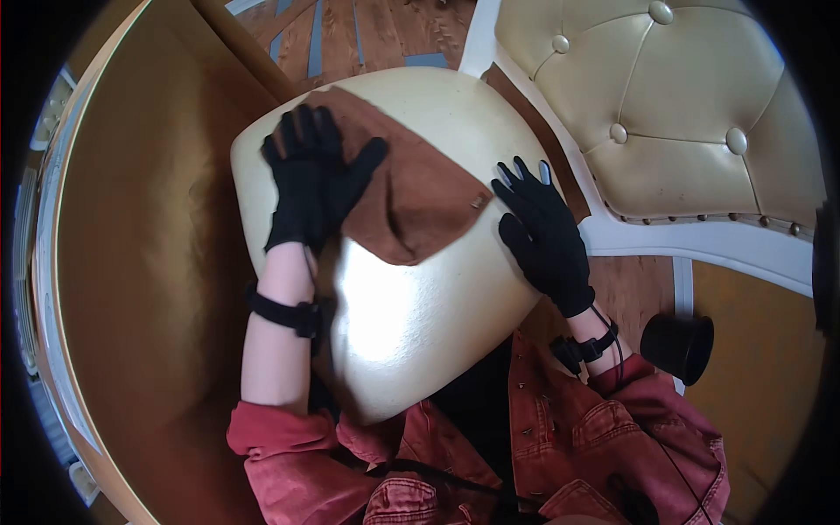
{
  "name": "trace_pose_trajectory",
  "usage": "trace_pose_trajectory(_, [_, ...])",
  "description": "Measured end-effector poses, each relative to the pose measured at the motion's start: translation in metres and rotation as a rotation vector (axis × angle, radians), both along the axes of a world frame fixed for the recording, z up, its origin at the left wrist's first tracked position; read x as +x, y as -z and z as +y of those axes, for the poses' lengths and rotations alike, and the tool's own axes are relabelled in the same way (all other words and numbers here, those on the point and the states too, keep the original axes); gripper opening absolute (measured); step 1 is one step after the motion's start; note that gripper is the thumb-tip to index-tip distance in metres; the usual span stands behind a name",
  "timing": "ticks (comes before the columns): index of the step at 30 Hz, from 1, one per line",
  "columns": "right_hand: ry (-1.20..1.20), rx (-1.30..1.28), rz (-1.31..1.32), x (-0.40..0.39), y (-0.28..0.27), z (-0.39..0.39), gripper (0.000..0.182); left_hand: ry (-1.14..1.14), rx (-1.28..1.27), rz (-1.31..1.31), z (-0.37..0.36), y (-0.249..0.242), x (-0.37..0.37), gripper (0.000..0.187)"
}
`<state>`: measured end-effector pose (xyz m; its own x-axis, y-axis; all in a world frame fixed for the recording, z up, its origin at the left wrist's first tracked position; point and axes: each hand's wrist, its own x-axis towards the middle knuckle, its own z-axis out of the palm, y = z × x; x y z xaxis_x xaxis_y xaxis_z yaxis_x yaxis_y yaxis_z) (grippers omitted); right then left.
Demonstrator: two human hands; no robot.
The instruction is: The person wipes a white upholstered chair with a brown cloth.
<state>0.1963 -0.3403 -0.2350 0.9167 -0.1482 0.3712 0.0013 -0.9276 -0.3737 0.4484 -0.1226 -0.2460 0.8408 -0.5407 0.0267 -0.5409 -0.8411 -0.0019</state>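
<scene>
A brown cloth (416, 188) with a small pale mark near its right corner lies on a cream, glossy chair seat (385, 324). Over the cloth's left part, my left hand (311, 166) in a black glove rests palm down, thumb stretched out to the right. Part of the cloth is hidden beneath it. My right hand (542, 232), gloved in black too, lies on the seat's right side, close to the cloth's right corner. Its fingers are spread and nothing is in them. Both wrists wear black straps with small devices and cables.
To the upper right stands a tufted cream chair back (674, 96) in a white frame. A brown panel with a pale edge (157, 219) rises at the left. On the lower right is a black bin-like container (678, 348). Wooden floor (385, 35) shows behind the seat.
</scene>
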Motion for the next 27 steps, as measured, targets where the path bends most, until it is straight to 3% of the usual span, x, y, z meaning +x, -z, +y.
trace_pose_trajectory(2, [-0.015,-0.022,-0.019,0.001,-0.001,0.006,0.053,0.203,-0.077,-0.047,-0.010,-0.002,-0.011,0.111])
trace_pose_trajectory(3, [0.060,0.084,-0.010,-0.001,-0.005,0.013,0.054,0.198,-0.072,-0.054,-0.011,-0.007,-0.020,0.111])
trace_pose_trajectory(5, [0.203,0.292,0.009,-0.001,-0.012,0.023,0.055,0.405,-0.154,0.102,-0.005,-0.019,-0.036,0.110])
trace_pose_trajectory(9, [0.129,0.168,-0.034,-0.002,-0.005,0.013,0.059,0.587,-0.238,0.145,0.029,-0.027,-0.047,0.100])
trace_pose_trajectory(13, [0.123,0.161,-0.045,-0.003,0.000,0.008,0.059,0.463,-0.116,0.201,0.081,-0.038,-0.068,0.094])
trace_pose_trajectory(16, [0.136,0.168,-0.033,0.000,-0.001,0.005,0.058,0.251,-0.677,0.194,0.102,-0.025,-0.099,0.088])
trace_pose_trajectory(17, [0.139,0.166,-0.021,-0.002,0.000,0.006,0.058,0.256,-0.674,0.205,0.099,-0.025,-0.102,0.088])
trace_pose_trajectory(20, [0.125,0.138,-0.034,-0.002,0.002,0.007,0.057,0.342,-0.327,0.037,0.090,-0.030,-0.115,0.086])
trace_pose_trajectory(25, [0.157,0.219,0.011,-0.002,-0.010,0.017,0.054,0.393,-0.420,0.150,0.098,-0.039,-0.105,0.079])
trace_pose_trajectory(27, [0.134,0.223,0.001,0.000,-0.011,0.019,0.054,0.223,-0.608,0.195,0.118,-0.035,-0.117,0.077])
